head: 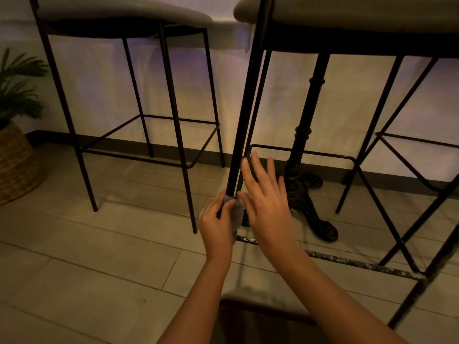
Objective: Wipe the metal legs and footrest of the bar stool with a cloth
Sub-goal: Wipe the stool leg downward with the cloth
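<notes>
The near bar stool has thin black metal legs; its front leg (244,112) runs down the middle of the view. My left hand (217,225) grips a small grey cloth (236,214) wrapped round the lower part of that leg. My right hand (265,204) hovers just right of the leg with fingers spread and straight, holding nothing. The stool's worn footrest bar (347,263) runs low to the right from the leg. The leg's lowest part is hidden behind my left hand and the cloth.
A second bar stool (139,95) stands to the left. An ornate black table pedestal (306,155) sits behind the near stool. A plant in a woven basket (15,165) is at the far left. The floor is pale tile, with a white wall behind.
</notes>
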{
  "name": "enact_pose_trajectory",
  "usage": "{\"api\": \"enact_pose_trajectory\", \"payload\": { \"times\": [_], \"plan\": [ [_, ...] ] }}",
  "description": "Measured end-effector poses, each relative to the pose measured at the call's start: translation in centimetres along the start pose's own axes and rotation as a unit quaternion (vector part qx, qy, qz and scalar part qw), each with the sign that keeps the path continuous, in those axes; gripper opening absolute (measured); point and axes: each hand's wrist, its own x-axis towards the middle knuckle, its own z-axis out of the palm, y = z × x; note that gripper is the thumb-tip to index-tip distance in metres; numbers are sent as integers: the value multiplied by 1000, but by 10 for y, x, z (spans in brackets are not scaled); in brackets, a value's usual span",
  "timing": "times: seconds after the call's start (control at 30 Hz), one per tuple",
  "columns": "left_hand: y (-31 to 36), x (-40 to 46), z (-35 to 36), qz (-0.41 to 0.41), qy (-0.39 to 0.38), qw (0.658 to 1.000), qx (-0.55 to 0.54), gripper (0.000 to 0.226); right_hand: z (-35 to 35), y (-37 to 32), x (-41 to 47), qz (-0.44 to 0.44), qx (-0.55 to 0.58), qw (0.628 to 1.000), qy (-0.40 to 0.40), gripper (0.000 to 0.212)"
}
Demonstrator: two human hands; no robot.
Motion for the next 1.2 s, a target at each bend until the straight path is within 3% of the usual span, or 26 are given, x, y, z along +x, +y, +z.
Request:
{"api": "enact_pose_trajectory", "payload": {
  "times": [0.2, 0.43, 0.6, 0.73, 1.0, 1.2],
  "plan": [
    [3, 8, -11, -35, -29, 999, 21, 26, 26, -8, -107, 76, 92, 990, -77, 51],
    [11, 12, -17, -32, -56, 998, 24, 19, 60, -38, -82, 159, 206, 958, -120, 56],
    [20, 21, -26, -26, -117, 992, 28, 10, 54, -49, -64, 205, 184, 960, -59, 17],
    [23, 30, -35, -20, -171, 984, 54, 18, 61, -50, -49, 256, 209, 944, -5, 28],
    [51, 62, -36, 183, -243, 950, 72, 61, 60, -48, -33, 284, 226, 931, 31, 46],
    [52, 81, -23, 250, -277, 922, 106, 66, 56, -46, -21, 260, 188, 945, 65, 50]
  ]
}}
